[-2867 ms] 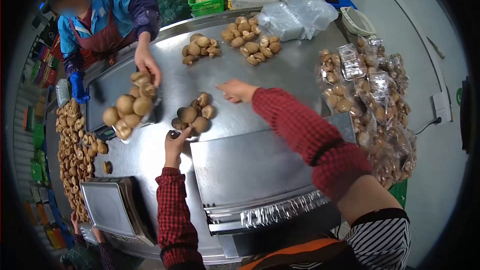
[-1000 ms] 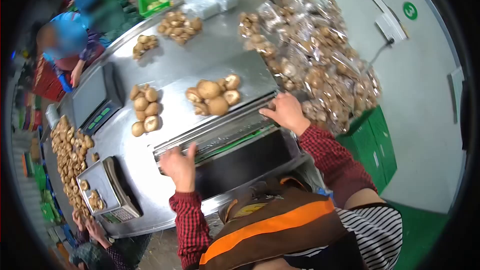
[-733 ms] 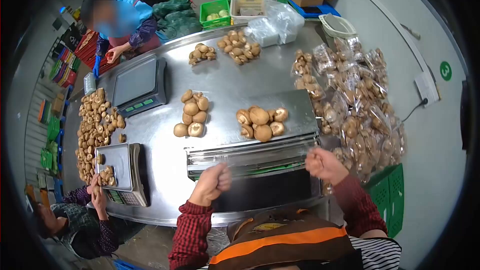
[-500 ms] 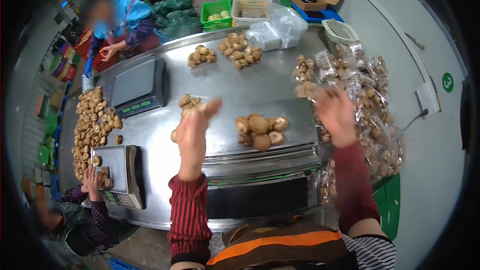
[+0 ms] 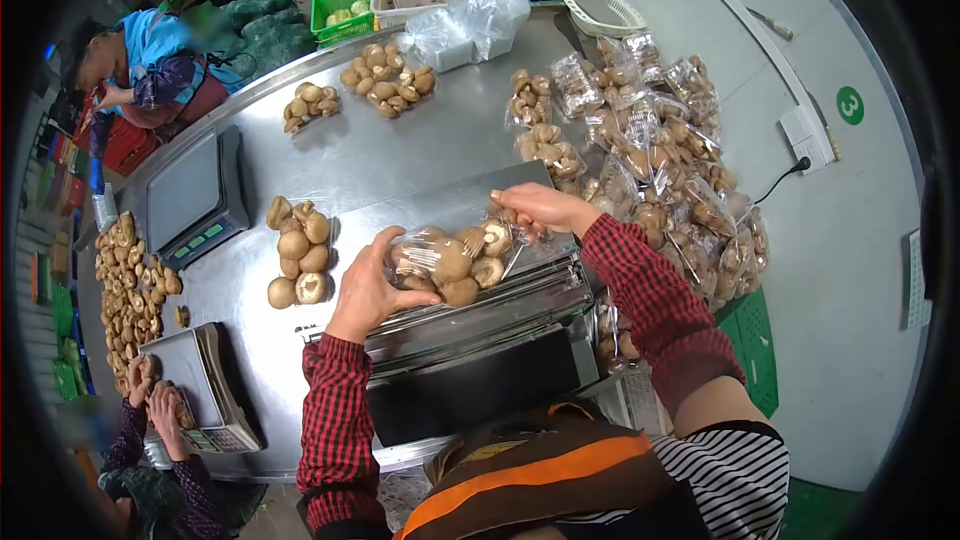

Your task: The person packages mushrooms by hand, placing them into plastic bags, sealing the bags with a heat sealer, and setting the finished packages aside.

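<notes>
A cluster of brown shiitake mushrooms (image 5: 455,258) lies under clear plastic film on the wrapping machine's metal top (image 5: 470,190). My left hand (image 5: 365,292) cups the left end of the cluster, thumb in front and fingers behind. At the right end, my right hand (image 5: 545,210) is closed with its fingertips pinching the clear film (image 5: 512,245). A second, bare group of mushrooms (image 5: 300,250) sits on the steel table, left of my left hand.
Bagged mushrooms (image 5: 650,160) are heaped on the right. Two scales (image 5: 185,185) stand left, near loose mushrooms (image 5: 130,285). More mushroom groups (image 5: 388,80) and plastic bags (image 5: 470,15) lie at the back. Co-worker hands (image 5: 165,410) handle mushrooms at the near scale.
Both my hands came down and inward from above the table onto the mushroom cluster, which now has film over it. The view shifted, and the co-worker at the back left raised a hand.
</notes>
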`<action>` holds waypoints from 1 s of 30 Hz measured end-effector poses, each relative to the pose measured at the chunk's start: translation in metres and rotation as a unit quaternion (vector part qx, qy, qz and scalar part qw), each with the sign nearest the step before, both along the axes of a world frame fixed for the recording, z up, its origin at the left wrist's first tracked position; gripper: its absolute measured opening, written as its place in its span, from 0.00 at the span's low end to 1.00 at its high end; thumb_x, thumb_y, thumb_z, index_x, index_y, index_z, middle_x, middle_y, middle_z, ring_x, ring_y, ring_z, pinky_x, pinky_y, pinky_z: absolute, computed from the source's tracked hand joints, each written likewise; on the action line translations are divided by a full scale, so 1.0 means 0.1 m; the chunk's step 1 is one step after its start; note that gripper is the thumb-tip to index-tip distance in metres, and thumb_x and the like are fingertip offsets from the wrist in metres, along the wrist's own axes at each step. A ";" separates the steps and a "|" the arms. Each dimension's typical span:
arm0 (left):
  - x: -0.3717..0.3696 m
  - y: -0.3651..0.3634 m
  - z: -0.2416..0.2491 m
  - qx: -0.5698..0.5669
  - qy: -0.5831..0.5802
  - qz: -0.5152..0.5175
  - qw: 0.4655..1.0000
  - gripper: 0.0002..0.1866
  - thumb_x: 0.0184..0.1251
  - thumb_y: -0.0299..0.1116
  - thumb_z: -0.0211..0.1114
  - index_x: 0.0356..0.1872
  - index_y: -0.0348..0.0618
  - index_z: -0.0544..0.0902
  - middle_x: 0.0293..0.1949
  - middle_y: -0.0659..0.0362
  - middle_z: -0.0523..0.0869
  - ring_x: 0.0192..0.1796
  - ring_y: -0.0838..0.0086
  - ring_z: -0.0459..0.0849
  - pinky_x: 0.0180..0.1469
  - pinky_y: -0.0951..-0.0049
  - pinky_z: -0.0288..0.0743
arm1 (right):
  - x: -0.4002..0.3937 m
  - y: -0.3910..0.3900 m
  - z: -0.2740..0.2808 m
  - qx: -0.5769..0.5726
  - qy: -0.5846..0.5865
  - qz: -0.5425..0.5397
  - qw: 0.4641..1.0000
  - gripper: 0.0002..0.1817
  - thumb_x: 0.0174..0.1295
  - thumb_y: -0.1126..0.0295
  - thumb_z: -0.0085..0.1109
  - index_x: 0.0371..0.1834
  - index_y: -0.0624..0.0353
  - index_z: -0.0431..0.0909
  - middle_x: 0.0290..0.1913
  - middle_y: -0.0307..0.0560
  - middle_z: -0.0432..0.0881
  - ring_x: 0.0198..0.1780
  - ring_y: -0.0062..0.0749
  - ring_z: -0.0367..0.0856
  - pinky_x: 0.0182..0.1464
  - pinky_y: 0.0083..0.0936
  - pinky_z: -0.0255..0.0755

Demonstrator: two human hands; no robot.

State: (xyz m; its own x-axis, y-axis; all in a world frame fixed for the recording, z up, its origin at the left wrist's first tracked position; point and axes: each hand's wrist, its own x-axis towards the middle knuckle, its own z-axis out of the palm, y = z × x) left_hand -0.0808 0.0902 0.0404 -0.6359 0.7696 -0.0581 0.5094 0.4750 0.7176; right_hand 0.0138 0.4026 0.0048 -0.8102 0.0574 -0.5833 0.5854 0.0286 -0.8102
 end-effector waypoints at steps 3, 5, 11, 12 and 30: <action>0.01 -0.05 -0.04 0.019 -0.020 0.017 0.999 0.55 0.32 0.52 0.86 0.66 0.45 0.68 0.42 0.48 0.86 0.41 0.57 0.85 0.48 0.63 0.80 | 0.01 0.11 0.09 0.044 -0.091 0.097 0.990 0.30 0.65 0.40 0.57 0.35 0.62 0.83 0.25 0.35 0.73 0.29 0.16 0.72 0.24 0.15 0.64; 0.01 -0.16 -0.13 0.053 -0.050 0.043 0.996 0.46 0.41 0.52 0.83 0.62 0.42 0.74 0.30 0.53 0.86 0.32 0.69 0.83 0.41 0.69 0.78 | 0.15 0.14 0.16 0.136 0.013 0.157 0.978 0.31 0.63 0.41 0.60 0.43 0.64 0.85 0.27 0.37 0.77 0.30 0.19 0.74 0.28 0.18 0.69; -0.06 -0.36 -0.68 0.071 -0.200 0.096 0.973 0.19 0.71 0.42 0.63 0.35 0.31 0.83 0.21 0.61 0.79 0.27 0.81 0.70 0.29 0.75 0.67 | 0.38 0.17 -0.02 0.204 0.117 0.156 0.960 0.22 0.59 0.56 0.69 0.49 0.63 0.84 0.50 0.45 0.78 0.48 0.31 0.80 0.49 0.27 0.75; -0.07 -0.35 -0.56 -0.004 -0.171 0.070 0.983 0.21 0.76 0.44 0.56 0.42 0.31 0.84 0.30 0.60 0.86 0.30 0.82 0.79 0.35 0.75 0.74 | 0.41 0.14 -0.15 0.238 0.176 0.126 0.947 0.20 0.62 0.57 0.66 0.47 0.63 0.84 0.50 0.46 0.77 0.50 0.31 0.80 0.48 0.25 0.76; 1.54 -0.84 -0.28 0.002 -0.038 0.209 0.977 0.20 0.74 0.38 0.59 0.27 0.30 0.76 0.17 0.51 0.74 0.20 0.70 0.73 0.26 0.66 0.66 | 2.31 -1.67 -0.03 0.128 0.060 -0.308 0.941 0.13 0.72 0.63 0.55 0.39 0.64 0.72 0.24 0.44 0.80 0.23 0.23 0.82 0.25 0.22 0.77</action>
